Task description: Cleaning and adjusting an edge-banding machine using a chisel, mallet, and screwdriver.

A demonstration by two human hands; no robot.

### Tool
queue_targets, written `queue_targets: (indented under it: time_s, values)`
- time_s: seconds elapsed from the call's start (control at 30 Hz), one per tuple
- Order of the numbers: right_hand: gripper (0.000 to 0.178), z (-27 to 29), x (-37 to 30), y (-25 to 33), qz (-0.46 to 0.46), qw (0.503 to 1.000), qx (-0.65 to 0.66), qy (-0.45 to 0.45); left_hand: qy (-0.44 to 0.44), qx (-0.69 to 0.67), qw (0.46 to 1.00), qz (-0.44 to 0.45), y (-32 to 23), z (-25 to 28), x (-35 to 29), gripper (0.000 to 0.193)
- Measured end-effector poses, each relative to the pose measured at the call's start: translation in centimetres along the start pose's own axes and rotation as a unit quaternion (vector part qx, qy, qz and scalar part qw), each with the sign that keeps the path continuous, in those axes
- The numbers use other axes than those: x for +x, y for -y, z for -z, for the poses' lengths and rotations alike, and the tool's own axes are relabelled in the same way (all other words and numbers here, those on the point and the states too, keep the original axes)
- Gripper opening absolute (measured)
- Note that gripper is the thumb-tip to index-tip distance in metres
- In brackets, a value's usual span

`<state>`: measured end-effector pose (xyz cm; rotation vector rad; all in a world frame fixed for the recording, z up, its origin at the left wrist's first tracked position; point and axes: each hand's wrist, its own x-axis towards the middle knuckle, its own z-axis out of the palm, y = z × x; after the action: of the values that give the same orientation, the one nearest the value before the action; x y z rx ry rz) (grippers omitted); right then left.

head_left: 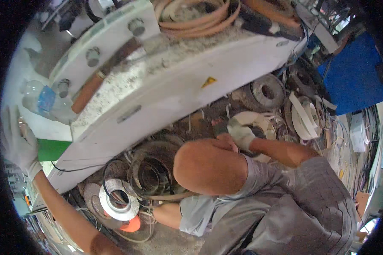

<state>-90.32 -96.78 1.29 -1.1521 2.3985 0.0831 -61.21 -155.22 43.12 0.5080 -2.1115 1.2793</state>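
Knee [208,165] bare, closest to my view. Right hand [240,134] gloved, clenched on dark part by white ring [264,123]. Left hand [17,142] flat on machine housing [166,85] — could slip on dust, I judge.

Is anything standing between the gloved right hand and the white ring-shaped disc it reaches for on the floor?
Nothing visible does. The right hand lies right at the edge of the white disc; the raised knee sits nearer the camera, beside that hand, not between them.

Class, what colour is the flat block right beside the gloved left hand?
Green: the flat block by the left hand shows plainly in the head view.
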Motion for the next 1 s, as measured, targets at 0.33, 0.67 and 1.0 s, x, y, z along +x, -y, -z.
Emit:
queue_targets:
  time_s: [0.33,0.67,1.0]
  values:
    - [0.046,13.9,-16.1,-3.5,0.119,0.973,0.133,-0.144,-0.120,-0.040,0.992,-0.009,-4.8,7.2,1.0,0.044]
    - [0.055,29.4,-19.4,2.3,0.077,0.886,0.427,-0.165,-0.092,-0.048,0.994,0.032,-5.4,8.3,1.5,0.041]
    - [0.051,27.2,-15.9,4.3,0.289,0.902,0.276,-0.161,-0.049,-0.591,0.740,0.316,-14.9,16.4,1.0,0.049]
